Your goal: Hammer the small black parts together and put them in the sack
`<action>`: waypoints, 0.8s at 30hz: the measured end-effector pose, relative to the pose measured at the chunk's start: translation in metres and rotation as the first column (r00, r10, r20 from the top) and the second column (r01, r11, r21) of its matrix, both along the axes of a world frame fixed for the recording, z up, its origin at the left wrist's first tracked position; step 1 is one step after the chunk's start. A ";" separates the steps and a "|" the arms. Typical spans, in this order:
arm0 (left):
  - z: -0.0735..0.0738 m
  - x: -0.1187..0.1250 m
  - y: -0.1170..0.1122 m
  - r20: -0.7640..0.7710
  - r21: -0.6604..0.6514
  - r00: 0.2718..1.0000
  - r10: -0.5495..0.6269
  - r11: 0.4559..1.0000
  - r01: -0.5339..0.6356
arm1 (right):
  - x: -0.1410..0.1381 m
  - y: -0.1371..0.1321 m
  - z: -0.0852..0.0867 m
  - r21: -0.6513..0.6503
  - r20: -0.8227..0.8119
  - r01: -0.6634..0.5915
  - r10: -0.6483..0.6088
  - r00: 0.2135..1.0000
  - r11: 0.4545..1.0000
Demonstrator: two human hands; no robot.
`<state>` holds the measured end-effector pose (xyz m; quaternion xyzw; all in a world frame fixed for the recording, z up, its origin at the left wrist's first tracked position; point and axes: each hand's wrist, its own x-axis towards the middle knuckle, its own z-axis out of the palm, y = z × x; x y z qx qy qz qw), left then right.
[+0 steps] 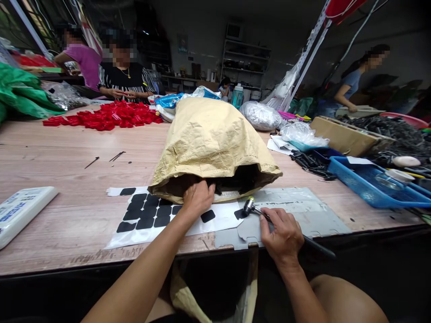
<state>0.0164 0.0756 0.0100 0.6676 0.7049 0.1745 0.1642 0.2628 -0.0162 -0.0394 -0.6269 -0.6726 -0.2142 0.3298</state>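
Observation:
A large tan paper sack [215,134] lies on the table with its mouth facing me, dark pieces [235,179] showing inside. My left hand [199,196] reaches into that mouth; its fingertips are hidden, so I cannot tell what they touch. My right hand [283,231] is closed around the black handle of a small mallet [249,206], whose head has a yellow face and a black face. Under the mallet's head lies a grey board [289,220]. A white sheet of black rounded-square stickers [141,215] extends from beneath the sack onto the board.
Red plastic pieces [114,114] are heaped at the back left. On the left edge rests a white box [25,211]. Blue trays [373,179] and black parts [310,163] fill the right side. A person in a striped top [124,85] sits across the table.

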 end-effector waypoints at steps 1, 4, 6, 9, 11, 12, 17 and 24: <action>0.000 0.002 -0.005 -0.024 0.018 1.000 -0.001 1.000 0.001 | 0.000 0.000 0.000 -0.001 -0.001 -0.002 0.002 1.000 1.000; 0.001 0.002 -0.016 -0.089 0.058 0.996 -0.031 0.998 0.036 | 0.000 0.000 -0.001 -0.002 -0.002 -0.007 0.007 1.000 1.000; 0.001 -0.001 -0.021 -0.075 0.064 0.996 -0.055 0.996 0.060 | 0.001 0.000 -0.001 -0.002 -0.005 -0.006 0.006 1.000 1.000; -0.002 -0.011 -0.027 -0.038 0.159 0.999 -0.021 0.987 0.026 | 0.000 0.000 -0.001 -0.004 -0.010 -0.003 0.003 1.000 1.000; -0.006 -0.017 -0.032 0.012 0.278 1.000 -0.002 0.960 -0.001 | 0.000 -0.001 0.000 -0.008 -0.013 0.001 -0.001 1.000 1.000; -0.008 -0.021 -0.034 0.058 0.334 0.998 -0.008 0.942 -0.012 | -0.001 -0.001 0.001 -0.015 -0.013 0.003 -0.003 1.000 1.000; -0.017 -0.032 -0.042 0.207 0.445 0.975 -0.074 0.895 -0.027 | -0.003 -0.004 0.007 -0.054 -0.010 0.004 -0.004 1.000 0.999; -0.022 -0.039 -0.048 0.043 0.487 0.999 0.002 0.873 -0.022 | -0.002 -0.003 0.005 -0.037 -0.006 0.003 -0.004 1.000 0.999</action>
